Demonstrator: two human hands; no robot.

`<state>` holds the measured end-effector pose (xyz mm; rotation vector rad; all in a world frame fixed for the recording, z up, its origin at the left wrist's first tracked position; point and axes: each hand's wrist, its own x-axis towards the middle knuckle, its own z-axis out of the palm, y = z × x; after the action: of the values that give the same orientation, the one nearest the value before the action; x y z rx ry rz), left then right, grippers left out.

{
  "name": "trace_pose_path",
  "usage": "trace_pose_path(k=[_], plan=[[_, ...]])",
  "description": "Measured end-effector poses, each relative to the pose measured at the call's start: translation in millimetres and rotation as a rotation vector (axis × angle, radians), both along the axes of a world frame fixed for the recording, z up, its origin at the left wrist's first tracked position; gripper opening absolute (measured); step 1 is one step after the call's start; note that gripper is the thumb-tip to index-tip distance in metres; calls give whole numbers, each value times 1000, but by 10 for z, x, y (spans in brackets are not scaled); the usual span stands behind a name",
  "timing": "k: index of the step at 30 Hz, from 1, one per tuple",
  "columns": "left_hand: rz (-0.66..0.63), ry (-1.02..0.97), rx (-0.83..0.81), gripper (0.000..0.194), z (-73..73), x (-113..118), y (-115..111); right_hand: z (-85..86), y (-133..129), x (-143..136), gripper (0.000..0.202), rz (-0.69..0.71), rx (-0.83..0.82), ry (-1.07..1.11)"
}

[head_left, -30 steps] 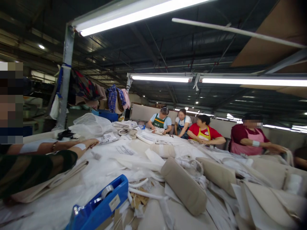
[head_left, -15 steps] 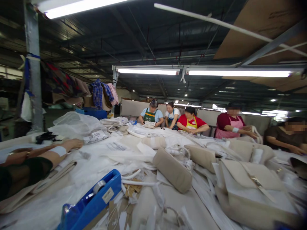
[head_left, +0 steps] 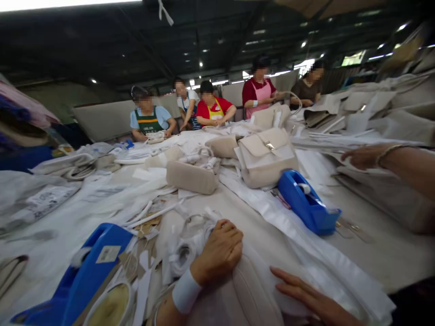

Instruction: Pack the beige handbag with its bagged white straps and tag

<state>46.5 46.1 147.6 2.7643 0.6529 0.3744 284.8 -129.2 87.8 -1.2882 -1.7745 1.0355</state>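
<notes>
A beige bag (head_left: 253, 290) lies nearest on the cluttered worktop (head_left: 377, 256). The left hand (head_left: 219, 249) rests at its upper end, fingers curled, their grip hidden; the right hand (head_left: 306, 294) reaches alongside, fingers extended, loosely parted and free.

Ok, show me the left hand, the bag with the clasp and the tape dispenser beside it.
Left hand (head_left: 220, 250): head view, its back.
Bag (head_left: 260, 146): head view, front flap.
Tape dispenser (head_left: 301, 207): head view, blue side.

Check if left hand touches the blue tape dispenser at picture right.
Apart. The head view shows a plain gap, crossed by white plastic, between the left hand and the blue tape dispenser.
</notes>
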Motion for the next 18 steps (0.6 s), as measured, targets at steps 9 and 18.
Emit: trace_pose_path(k=[9, 18], plan=[[-17, 27, -56, 27, 41, 37, -13, -10, 416, -99, 39, 172, 372, -208], [-7, -56, -145, 24, 44, 26, -32, 55, 591, -372, 20, 46, 109, 36]])
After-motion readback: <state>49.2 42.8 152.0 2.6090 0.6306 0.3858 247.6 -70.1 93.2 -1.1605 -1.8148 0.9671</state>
